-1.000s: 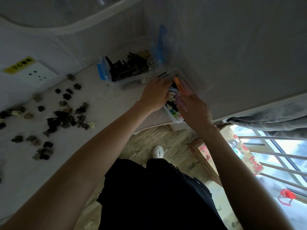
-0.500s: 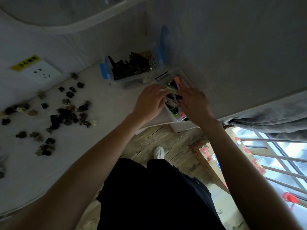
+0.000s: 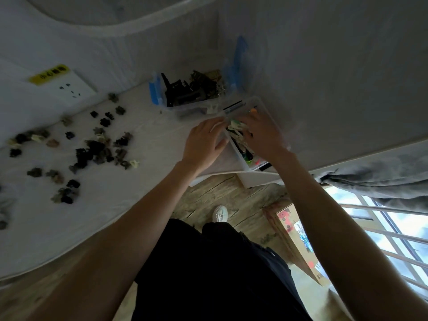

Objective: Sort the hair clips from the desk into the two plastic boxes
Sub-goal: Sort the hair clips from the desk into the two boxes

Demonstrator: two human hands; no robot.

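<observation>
Both hands work at the near box point(image 3: 281, 144), a clear plastic one at the right end of the white tabletop point(image 3: 97, 218), close to its near edge. The left hand point(image 3: 203, 144) rests at the box's left wall with fingers curled toward a pale clip point(image 3: 236, 124); whether it pinches that clip cannot be told. The right hand point(image 3: 262, 137) reaches into the box from the right, its fingers bent down among the coloured clips point(image 3: 245, 155); its grip is hidden, so what it holds, if anything, cannot be told. The two hands are close together, almost touching over the box. Just beyond, farther and to the left, the far box point(image 3: 185, 107), with blue latches, holds a heap of dark clips point(image 3: 185, 91). Well to the left, many loose clips point(image 3: 92, 149), mostly dark and a few pale, lie scattered on the tabletop. A wall socket point(image 3: 69, 88) with a yellow label sits at far left.
</observation>
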